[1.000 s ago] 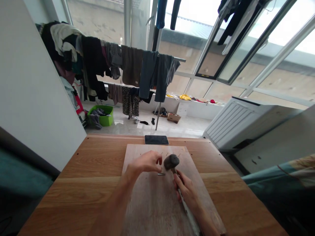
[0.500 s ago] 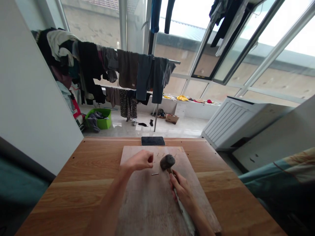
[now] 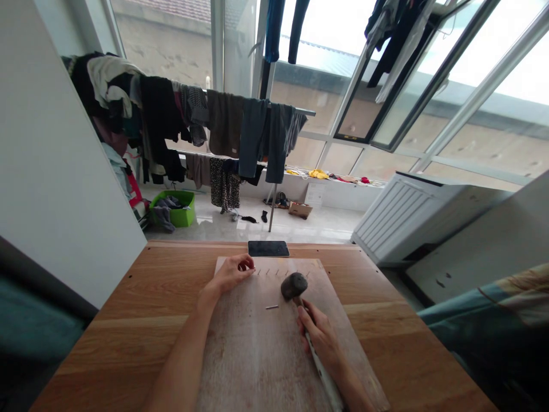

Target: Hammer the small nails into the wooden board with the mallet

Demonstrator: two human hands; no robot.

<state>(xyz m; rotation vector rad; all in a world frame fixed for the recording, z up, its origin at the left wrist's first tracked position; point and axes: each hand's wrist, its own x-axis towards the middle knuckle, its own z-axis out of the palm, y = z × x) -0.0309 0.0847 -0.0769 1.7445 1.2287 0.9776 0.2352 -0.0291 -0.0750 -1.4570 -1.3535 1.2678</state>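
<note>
My left hand (image 3: 234, 273) is pinched at the far left of a wooden board (image 3: 257, 355), beside a row of thin upright nails (image 3: 277, 273). A small glint shows at its fingertips, apparently a nail (image 3: 254, 268) mostly hidden by the fingers. In my right hand (image 3: 319, 329) is a hammer (image 3: 294, 285) with a dark, blunt head and a pale handle. The fingers wrap the handle just below the head, which hovers near the right end of the row. One loose nail (image 3: 271, 307) lies flat on the board between my hands.
The board rests on a wooden table (image 3: 163, 320). Beyond its far edge lies a black phone (image 3: 268, 248). Past the table stand a loaded clothes rack (image 3: 253, 137), a green basket (image 3: 184, 213) and a white washboard-topped cabinet (image 3: 386, 212).
My left hand has moved left and toward the far edge of the board, uncovering more of the nail row. The right hand and hammer stay nearly in place.
</note>
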